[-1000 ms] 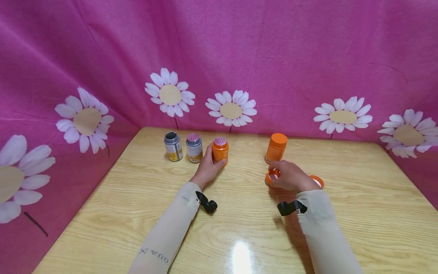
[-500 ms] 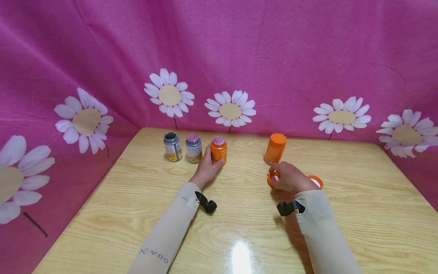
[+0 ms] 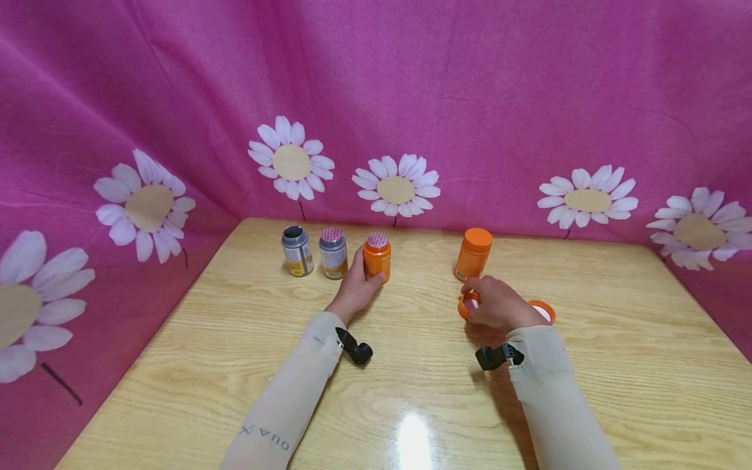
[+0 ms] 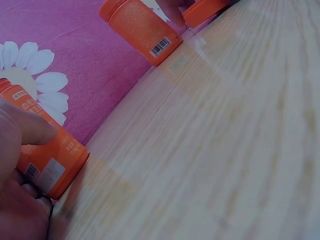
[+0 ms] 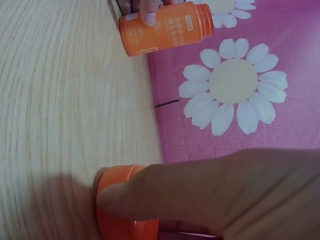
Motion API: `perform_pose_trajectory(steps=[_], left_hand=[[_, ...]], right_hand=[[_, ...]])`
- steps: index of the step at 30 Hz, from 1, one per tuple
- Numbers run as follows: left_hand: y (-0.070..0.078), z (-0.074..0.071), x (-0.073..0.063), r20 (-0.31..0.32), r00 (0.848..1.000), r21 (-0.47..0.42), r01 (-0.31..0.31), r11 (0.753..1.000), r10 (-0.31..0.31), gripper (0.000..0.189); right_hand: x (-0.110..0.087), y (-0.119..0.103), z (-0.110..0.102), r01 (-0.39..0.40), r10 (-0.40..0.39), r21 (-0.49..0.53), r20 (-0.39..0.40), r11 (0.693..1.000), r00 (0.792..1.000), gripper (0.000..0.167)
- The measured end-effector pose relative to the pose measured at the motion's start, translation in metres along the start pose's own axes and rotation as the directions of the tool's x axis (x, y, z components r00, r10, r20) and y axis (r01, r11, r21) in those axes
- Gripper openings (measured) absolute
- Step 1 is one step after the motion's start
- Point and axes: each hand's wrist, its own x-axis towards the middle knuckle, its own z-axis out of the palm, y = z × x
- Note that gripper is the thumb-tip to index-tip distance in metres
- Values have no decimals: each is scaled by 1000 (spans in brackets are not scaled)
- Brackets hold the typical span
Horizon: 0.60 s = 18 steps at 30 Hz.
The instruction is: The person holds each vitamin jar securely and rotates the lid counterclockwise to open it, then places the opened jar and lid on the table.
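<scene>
My left hand (image 3: 356,288) grips an uncapped orange bottle (image 3: 377,262) that stands upright, its mouth covered by a pink patterned seal. The thumb lies across the label of this bottle (image 4: 51,150) in the left wrist view. Over on the right, my right hand (image 3: 499,304) pinches an orange cap (image 3: 462,309) low at the tabletop, with the hollow side facing up. From the right wrist, the thumb shows pressed along the side of the cap (image 5: 112,222); the other fingers are mostly hidden. Just behind that hand stands a second orange bottle (image 3: 472,260) with its lid on.
Two grey bottles stand left of my left hand: an open-mouthed one (image 3: 297,254) and one with a pink seal (image 3: 333,258). Another orange cap (image 3: 549,308), white inside, lies partly behind my right wrist. A pink flowered cloth (image 3: 499,117) rises behind the wooden table (image 3: 435,365).
</scene>
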Motion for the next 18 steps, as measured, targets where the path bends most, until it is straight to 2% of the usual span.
perform_pose_trajectory(steps=[6,12,14,18], left_hand=[[-2,0,1,-12,1000,-17,-19,1000,19,75],[-4,2,4,-37,999,-96,-23,995,20,79],[-3,2,4,-45,999,-127,-8,992,2,80],[3,0,6,-59,998,-190,-20,982,8,81]], right_hand=[[1,3,0,-3,3,-2,7,1000,1000,43],[0,3,1,17,-17,18,1,1000,1000,47],[-1,3,0,18,-18,25,6,1000,1000,50],[-1,1,-3,11,-11,44,17,999,1000,51]])
